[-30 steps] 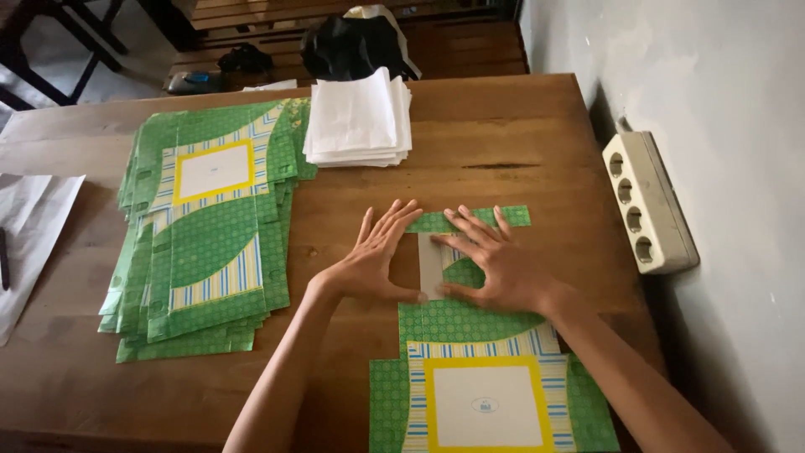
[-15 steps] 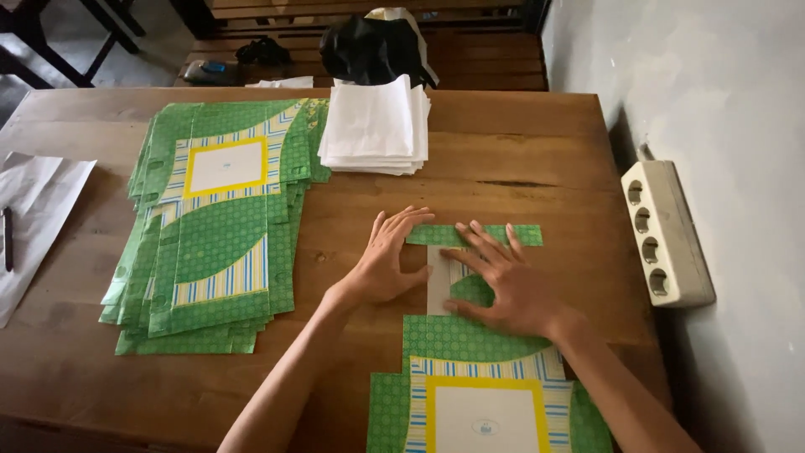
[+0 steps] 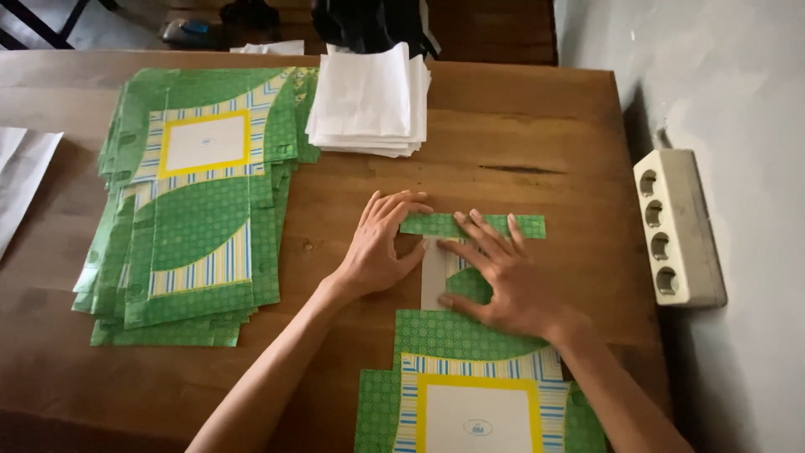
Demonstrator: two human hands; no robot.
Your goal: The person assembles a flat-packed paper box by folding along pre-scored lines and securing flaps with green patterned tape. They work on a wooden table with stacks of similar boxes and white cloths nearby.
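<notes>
Green printed sheet (image 3: 457, 335) is lying on the tabletop (image 3: 537, 143) in front of us, its folded strip running left-right at the far end. Both grips are pressing flat, fingers spread: left hand (image 3: 377, 247) at the strip's left end, right hand (image 3: 499, 281) nearer the middle (pinching nothing).

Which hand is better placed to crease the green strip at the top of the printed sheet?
Left, probably. The left hand has fingertips on the near end of the green patterned folded strip. The right hand lies flat across the green-and-white printed paper sheet, pinning it to the wooden table.
</notes>
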